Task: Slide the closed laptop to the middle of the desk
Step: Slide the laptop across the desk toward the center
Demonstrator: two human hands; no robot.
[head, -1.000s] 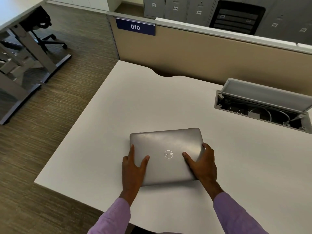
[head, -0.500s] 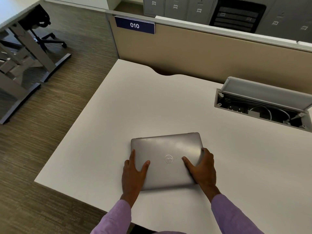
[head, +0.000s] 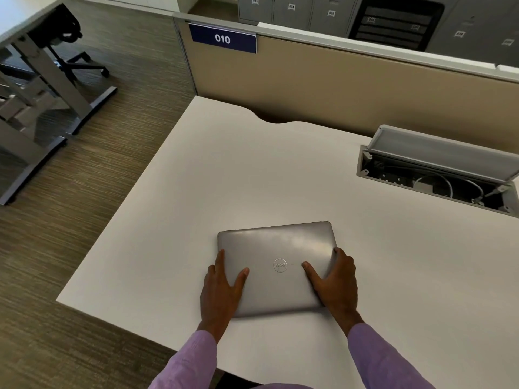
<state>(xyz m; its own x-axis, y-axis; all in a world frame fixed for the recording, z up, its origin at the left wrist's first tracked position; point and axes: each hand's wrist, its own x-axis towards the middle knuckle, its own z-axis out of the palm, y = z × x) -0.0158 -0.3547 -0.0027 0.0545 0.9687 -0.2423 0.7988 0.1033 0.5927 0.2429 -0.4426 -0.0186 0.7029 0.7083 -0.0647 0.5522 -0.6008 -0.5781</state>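
Note:
A closed silver laptop (head: 278, 248) with a round logo lies flat on the white desk (head: 252, 178), near the front edge and left of the desk's middle. My left hand (head: 222, 290) grips its near left corner, thumb on the lid and fingers along the left side. My right hand (head: 335, 282) holds the near right corner, thumb on the lid and fingers wrapped round the right edge. Purple sleeves cover both forearms.
An open cable tray (head: 438, 175) with wires is sunk into the desk at the right rear. A tan partition (head: 337, 88) with a "010" sign (head: 223, 39) backs the desk. Another desk's frame and a chair (head: 64, 43) stand on the floor to the left.
The laptop sits slightly lower and a touch further right in view than a second ago, with both hands still on its near corners. The view shifted a little.

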